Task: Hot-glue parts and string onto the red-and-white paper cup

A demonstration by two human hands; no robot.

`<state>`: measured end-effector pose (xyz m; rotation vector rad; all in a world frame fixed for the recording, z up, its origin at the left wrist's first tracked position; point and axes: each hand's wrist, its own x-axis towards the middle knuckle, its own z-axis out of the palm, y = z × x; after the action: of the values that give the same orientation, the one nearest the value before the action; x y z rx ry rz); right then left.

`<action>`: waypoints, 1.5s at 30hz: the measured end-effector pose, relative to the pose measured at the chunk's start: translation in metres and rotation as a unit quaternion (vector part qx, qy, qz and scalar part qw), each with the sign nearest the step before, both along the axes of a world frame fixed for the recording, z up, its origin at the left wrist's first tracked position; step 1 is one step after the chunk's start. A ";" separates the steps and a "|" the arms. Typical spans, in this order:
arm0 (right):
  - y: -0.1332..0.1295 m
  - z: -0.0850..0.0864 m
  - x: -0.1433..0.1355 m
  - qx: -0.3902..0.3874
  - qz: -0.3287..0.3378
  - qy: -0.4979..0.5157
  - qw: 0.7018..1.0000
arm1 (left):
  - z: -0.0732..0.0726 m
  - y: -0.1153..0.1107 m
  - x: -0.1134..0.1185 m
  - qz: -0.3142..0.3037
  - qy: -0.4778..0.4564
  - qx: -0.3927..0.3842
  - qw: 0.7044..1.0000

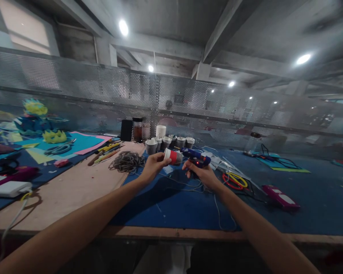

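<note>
My left hand (pixel 155 166) is closed around a red and white paper cup (pixel 173 156), tipped on its side above the table. Grey cord is wrapped round the cup's end towards my right hand. A dark blue hot glue gun (pixel 196 157) is gripped in my right hand (pixel 201 173), its nozzle pointing left just above the cup; a small red light shows on its body. From the cup, loose grey cord (pixel 194 189) trails across the blue mat. Whether the nozzle touches the cup I cannot tell.
Behind my hands stand several cord-wrapped cups (pixel 166 142) and a white cup stack (pixel 161 131). A cord bundle (pixel 127 161) lies left, near craft knives (pixel 106 153). Right are red and yellow cables (pixel 236 180) and a magenta power strip (pixel 280 197). A perforated metal screen (pixel 177 101) borders the table.
</note>
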<state>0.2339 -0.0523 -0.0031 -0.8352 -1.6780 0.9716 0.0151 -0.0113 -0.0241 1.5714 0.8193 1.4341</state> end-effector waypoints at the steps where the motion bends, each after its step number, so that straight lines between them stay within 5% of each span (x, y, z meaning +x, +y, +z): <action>1: 0.002 0.000 0.002 0.013 -0.013 -0.009 1.000 | 0.001 -0.002 0.001 -0.009 0.008 0.004 1.000; 6: 0.008 0.000 0.007 0.055 -0.042 -0.032 0.997 | 0.007 -0.015 0.008 -0.055 0.039 0.005 0.998; 24: 0.022 -0.002 0.011 -0.008 -0.132 0.046 0.990 | 0.003 -0.013 0.005 -0.128 0.068 -0.008 0.989; 39: 0.024 -0.004 0.012 0.005 -0.145 0.053 0.988 | 0.006 -0.011 0.004 -0.124 0.048 -0.026 0.991; 45: 0.024 -0.006 0.012 0.025 -0.122 0.041 0.991 | 0.005 -0.008 0.004 -0.069 0.054 -0.023 0.996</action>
<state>0.2460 -0.0281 -0.0086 -0.9289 -1.4840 0.7822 0.0190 -0.0194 -0.0191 1.6488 0.7851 1.2313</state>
